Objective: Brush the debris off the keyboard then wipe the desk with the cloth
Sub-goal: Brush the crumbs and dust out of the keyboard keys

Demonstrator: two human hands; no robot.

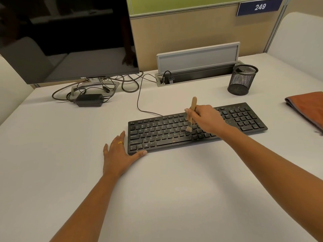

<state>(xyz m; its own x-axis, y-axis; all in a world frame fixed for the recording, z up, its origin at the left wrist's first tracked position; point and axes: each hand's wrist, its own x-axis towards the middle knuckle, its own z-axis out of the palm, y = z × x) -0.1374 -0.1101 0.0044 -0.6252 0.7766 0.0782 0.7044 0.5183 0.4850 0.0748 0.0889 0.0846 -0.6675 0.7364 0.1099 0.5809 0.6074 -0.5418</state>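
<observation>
Showing "249" in white, one blue sign [260, 7] hangs on the partition, and the one monitor [70, 41] reads "DELL" (most key legends are too small to make out). The right hand [208, 119] grips the one brush [193, 105], fingers curled round its wooden handle, bristles on the middle keys of the one black keyboard [157, 135], which is speckled with debris [174, 139]. The left hand [117, 154] lies flat, fingers straight, against the keyboard's near-left corner. One folded orange cloth [307, 105] lies at the right edge of the desk [157, 198], well apart from the keyboard, and a wide stretch of white desk runs from keyboard to near edge.
</observation>
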